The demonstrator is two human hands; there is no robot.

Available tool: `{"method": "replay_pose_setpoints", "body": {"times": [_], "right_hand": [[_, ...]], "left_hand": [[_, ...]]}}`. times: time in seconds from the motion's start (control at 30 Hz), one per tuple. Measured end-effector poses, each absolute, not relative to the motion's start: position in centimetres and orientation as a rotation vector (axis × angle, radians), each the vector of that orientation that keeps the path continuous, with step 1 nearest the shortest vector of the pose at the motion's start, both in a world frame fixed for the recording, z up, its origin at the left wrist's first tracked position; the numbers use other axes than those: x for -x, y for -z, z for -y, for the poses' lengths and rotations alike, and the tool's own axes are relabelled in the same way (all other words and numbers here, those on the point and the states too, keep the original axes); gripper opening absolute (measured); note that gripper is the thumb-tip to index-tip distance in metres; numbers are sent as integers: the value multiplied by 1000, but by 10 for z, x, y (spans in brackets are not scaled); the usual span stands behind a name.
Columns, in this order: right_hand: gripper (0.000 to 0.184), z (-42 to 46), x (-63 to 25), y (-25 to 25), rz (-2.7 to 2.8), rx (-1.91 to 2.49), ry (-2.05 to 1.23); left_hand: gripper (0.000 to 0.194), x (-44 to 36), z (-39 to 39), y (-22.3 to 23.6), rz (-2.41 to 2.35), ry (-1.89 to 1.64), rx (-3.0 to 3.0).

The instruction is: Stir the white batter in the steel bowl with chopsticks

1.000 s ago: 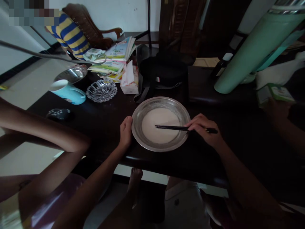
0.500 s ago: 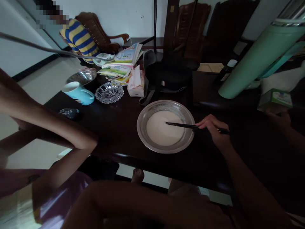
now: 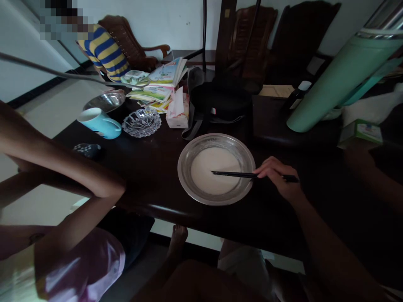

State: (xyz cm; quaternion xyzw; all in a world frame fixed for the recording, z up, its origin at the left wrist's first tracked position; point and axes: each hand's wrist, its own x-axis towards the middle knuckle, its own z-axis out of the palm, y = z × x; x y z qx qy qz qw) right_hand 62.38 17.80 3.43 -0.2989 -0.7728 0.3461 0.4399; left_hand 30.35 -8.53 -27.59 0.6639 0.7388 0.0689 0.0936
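My right hand (image 3: pixel 278 176) grips a pair of black chopsticks (image 3: pixel 234 173) near their thick end, fingers closed round them. The chopsticks lean over the rim of a wide metal bowl (image 3: pixel 185 180), and their tips meet the pale, milky mixture (image 3: pixel 217 163) inside. That bowl rests on a dark wooden table (image 3: pixel 151 180). My left hand is out of view.
A person's bent arm (image 3: pixel 103 184) leans in from the left. Nearby are a blue mug (image 3: pixel 100 123), a glass dish (image 3: pixel 141 123), a tissue pack (image 3: pixel 178 115) and a black bag (image 3: pixel 223 100). A green thermos (image 3: pixel 333 84) and a green-white box (image 3: pixel 362 132) stand right.
My right hand and the chopsticks have moved slightly left and down, the tips shifting within the mixture. The limb across the bottom has mostly dropped out of view.
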Motion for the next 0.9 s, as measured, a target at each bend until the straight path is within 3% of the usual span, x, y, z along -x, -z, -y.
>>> {"method": "replay_pose_setpoints", "body": {"times": [0.1,0.3,0.43,0.6,0.77,0.9], "right_hand": [[19,-179,-624,-34,1960,777,-814],[33,-180,-629,-34,1829,781,-825],[16,-177,-624,-34,1984,765,-824],[32,-179,-627,-34,1812,795,-817],[22,-179,-628,-36,1933,778,-798],[34,-179,-630,-36,1778,827,-783]], "left_hand": [[32,-295,96,312,-2353,-61,-1971],[34,-289,105,345,-2377,-40,-2000],[35,-287,107,353,-2390,-12,-2006],[34,-285,109,358,-2389,5,-2016],[32,-286,108,355,-2385,-5,-2012],[32,-286,106,351,-2381,-21,-2002]]}}
